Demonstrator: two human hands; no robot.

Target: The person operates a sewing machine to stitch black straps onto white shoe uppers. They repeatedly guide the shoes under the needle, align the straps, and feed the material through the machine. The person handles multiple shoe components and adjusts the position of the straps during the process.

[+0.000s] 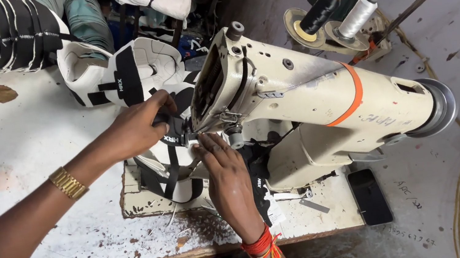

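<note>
A cream industrial sewing machine (325, 100) with an orange band lies across the worn white table (16, 152). Under its needle end sits a white and black shoe upper piece (179, 178) with a black strap. My left hand (136, 129), a gold watch on its wrist, grips the strap and the piece just left of the needle. My right hand (227, 176), with red thread around the wrist, presses flat on the piece in front of the needle.
More white and black shoe uppers (127, 71) are piled behind the machine. A black thread cone (319, 11) and a white thread cone (357, 15) stand at the back right. A dark phone (371, 195) lies near the table's front right edge.
</note>
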